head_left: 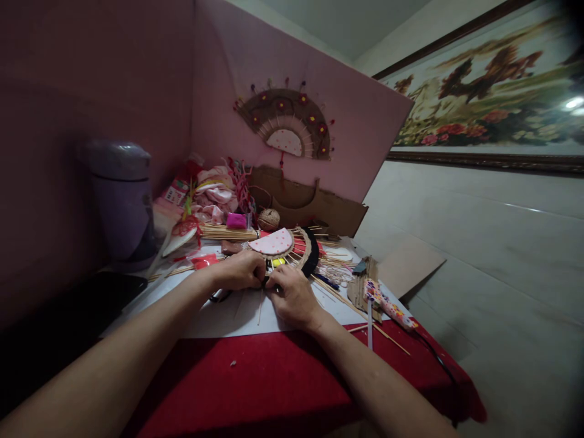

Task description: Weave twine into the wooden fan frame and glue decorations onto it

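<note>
A handmade fan (302, 263) lies on the white sheet, with a spotted pale half-disc (274, 242), thin stick ribs, a tan band and a black outer band (312, 252). My left hand (244, 269) is closed at the fan's near end, its fingers bent down and pressed together. Close beside it, my right hand (292, 295) pinches the near end of the fan's rim, where the black band runs under the fingers. My fingers hide the exact spot of contact. A yellow piece (278, 262) shows between the ribs, just beyond my hands.
A glue gun (392, 307) with a flowered cover lies on the right, by cardboard strips (360, 292). Bamboo sticks (223, 232), a twine ball (269, 219) and pink cloth (216, 191) are behind. A purple canister (122, 207) stands left. Another fan (287, 112) hangs on the pink board.
</note>
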`<state>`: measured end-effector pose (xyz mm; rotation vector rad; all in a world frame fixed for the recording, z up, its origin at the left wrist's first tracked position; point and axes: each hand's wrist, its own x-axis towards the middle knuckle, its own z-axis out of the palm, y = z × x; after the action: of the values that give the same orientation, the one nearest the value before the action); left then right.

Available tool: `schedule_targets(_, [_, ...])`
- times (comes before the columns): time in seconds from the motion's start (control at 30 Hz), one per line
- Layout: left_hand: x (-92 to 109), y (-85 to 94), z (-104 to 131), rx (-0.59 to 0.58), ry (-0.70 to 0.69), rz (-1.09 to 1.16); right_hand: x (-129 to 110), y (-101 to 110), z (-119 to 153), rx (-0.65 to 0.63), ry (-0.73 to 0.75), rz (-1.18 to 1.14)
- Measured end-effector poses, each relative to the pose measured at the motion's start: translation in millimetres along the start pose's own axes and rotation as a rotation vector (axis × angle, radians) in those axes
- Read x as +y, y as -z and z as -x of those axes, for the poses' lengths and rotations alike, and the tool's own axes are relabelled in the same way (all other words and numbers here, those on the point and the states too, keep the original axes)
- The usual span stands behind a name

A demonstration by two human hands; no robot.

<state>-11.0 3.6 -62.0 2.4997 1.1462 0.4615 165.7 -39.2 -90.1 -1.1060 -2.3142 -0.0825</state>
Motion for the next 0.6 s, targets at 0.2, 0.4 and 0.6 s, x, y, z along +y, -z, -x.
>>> schedule_targets(0.2, [-1.1, 0.1, -0.4, -0.007, 0.021, -0.012, -0.5, 1.6, 0.5, 0.008, 0.0, -0.032])
schedule_targets(0.4, [-2.5, -1.3, -1.1, 0.025, 0.017, 0.012, 1.3, 0.3, 0.7, 0.007, 0.001, -0.02])
schedule_targets(0.6, [-3.1, 0.3, -1.5, 0.017, -0.03, -0.019, 1.1, 0.2, 0.6, 0.011, -0.02, -0.041])
